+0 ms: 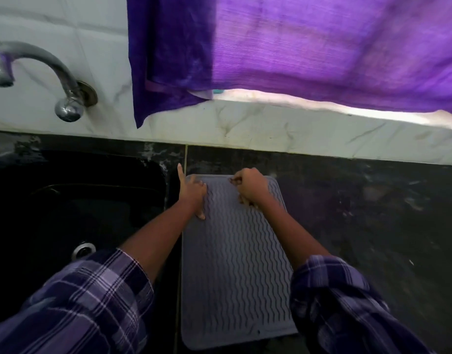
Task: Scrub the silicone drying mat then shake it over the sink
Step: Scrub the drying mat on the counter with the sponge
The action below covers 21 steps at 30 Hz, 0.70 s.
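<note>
No readable text, label, brand, number or sign showing anywhere in view.

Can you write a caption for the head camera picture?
Both hands, left and right, press on a grey drying mat beside the black sink.
</note>
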{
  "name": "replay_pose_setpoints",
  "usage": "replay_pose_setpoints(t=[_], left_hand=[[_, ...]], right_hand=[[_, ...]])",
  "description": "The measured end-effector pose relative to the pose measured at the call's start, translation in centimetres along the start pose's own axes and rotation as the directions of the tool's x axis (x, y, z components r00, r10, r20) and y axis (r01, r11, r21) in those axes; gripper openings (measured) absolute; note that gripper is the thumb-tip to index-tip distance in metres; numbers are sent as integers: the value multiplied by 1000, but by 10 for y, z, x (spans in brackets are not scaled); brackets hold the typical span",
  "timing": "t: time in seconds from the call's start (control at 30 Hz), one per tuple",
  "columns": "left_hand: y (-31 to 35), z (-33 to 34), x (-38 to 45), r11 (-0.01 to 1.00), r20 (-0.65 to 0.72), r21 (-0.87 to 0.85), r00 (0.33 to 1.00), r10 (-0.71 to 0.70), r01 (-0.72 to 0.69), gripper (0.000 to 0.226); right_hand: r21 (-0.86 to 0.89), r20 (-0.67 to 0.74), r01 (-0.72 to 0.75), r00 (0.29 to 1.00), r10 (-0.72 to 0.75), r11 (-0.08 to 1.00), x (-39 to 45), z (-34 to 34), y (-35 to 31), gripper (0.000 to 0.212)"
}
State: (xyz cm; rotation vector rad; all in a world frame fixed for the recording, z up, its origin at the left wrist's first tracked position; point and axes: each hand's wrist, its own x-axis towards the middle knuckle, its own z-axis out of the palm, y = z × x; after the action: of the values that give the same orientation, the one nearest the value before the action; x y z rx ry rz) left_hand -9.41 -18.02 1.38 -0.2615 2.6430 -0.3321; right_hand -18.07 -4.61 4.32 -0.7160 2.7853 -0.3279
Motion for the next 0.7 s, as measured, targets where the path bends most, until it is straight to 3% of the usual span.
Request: replay_pose_setpoints(t=[0.17, 0.27, 0.4, 0.5, 0.57, 0.63, 0.7], left_hand=[[-1, 0, 17, 1000, 100, -12, 995, -10, 11, 69], [-3, -3, 19, 1000, 93, -27, 996, -14, 17, 67], [-5, -8, 17, 998, 86, -63, 996, -4, 10, 63], [-4, -4, 14, 994, 25, -110, 1000, -14, 17, 23], [-4, -4, 12, 997, 59, -71, 998, -26, 30, 30], [-3, -4, 12, 998, 86, -54, 996, -34, 38, 46], [-2, -5, 11, 999, 121, -34, 992, -35, 39, 66]], right_hand=[[-128, -29, 66, 997, -70, 990, 38, 37, -23, 26], [-243, -42, 93, 994, -106, 966, 33, 43, -23, 25], [-353, 197, 200, 971, -136, 914, -6, 44, -9, 29], [-336, 339, 284, 926, -166, 898, 1, 20, -16, 33], [-324, 250, 260, 951, -183, 910, 28, 5, -28, 32], [-317, 115, 186, 981, -157, 930, 48, 9, -37, 28], [-319, 65, 124, 992, -108, 939, 44, 29, -39, 27]])
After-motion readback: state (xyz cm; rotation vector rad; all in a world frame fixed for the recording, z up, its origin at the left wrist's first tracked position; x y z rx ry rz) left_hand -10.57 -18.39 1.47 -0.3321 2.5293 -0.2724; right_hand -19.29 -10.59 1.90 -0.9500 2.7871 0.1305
